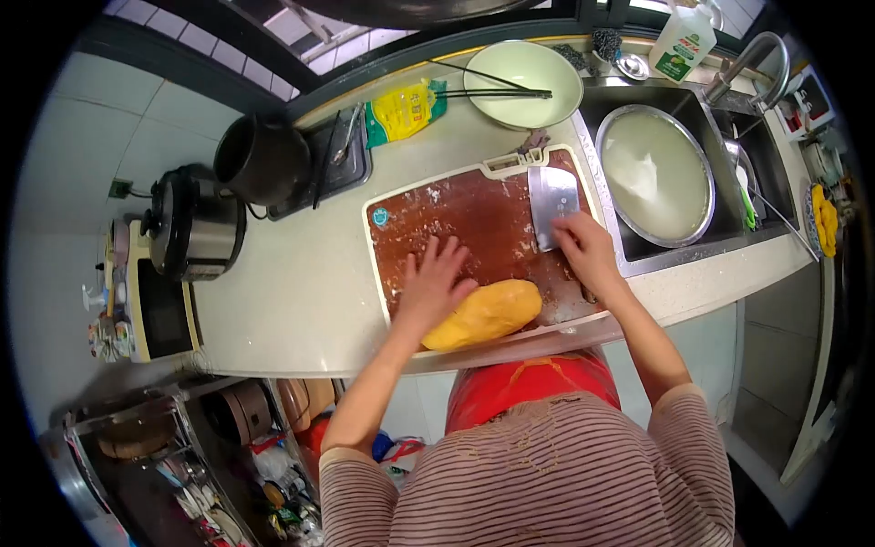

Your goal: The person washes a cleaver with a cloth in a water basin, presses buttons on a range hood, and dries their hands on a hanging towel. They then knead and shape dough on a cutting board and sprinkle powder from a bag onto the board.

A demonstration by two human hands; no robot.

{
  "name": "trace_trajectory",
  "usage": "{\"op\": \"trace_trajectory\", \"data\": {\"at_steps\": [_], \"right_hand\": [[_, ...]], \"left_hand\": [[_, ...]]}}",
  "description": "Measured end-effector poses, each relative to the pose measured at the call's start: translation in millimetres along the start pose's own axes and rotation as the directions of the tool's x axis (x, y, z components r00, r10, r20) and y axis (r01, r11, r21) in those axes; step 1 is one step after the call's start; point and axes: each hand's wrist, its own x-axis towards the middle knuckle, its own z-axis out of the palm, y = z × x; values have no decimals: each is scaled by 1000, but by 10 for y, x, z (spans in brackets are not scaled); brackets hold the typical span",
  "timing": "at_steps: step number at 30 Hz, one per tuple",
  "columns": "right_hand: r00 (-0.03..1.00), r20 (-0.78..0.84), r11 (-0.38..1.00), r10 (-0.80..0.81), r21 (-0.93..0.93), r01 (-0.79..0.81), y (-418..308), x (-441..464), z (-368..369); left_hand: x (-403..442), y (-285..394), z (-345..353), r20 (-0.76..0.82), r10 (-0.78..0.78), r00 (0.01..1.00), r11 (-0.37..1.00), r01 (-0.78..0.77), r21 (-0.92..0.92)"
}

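Note:
A yellow lump of dough lies at the front edge of a brown cutting board dusted with flour. My left hand is on the board with its fingers spread, its thumb side beside the left end of the dough. A cleaver with a wide metal blade lies at the board's right side. My right hand is at the blade's lower end with its fingers bent together; its grip on the cleaver is partly hidden.
Behind the board are a pale bowl with chopsticks across it and a yellow-green packet. A sink holds a metal basin of cloudy liquid. Left stand a dark pot, a tray and a pressure cooker.

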Motion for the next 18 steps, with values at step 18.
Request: {"op": "trace_trajectory", "data": {"at_steps": [18], "right_hand": [[999, -39, 1000, -25, 0, 25, -651, 505, 528]], "left_hand": [[-11, 5, 185, -147, 327, 933, 922, -350, -169]]}}
